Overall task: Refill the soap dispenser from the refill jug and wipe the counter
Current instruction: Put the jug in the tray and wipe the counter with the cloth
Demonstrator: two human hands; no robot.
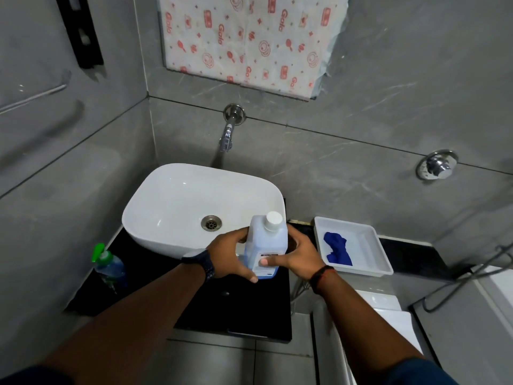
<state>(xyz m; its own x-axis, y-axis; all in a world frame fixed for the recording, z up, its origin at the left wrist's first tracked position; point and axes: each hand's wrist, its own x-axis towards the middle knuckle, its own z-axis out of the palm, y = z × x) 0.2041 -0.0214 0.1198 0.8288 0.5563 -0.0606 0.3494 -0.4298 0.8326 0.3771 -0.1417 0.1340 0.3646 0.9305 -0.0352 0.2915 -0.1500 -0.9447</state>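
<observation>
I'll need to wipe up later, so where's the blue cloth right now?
In the head view, the blue cloth lies inside the white tray, right of the basin and the jug.

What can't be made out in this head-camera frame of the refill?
- Label on the refill jug: head view, print too small, partly under the thumb of the right hand.
- Whether the jug stands on the counter: head view, its base partly covered by the left hand.
- Fill level of the soap dispenser: head view, dim and blurred.
</observation>
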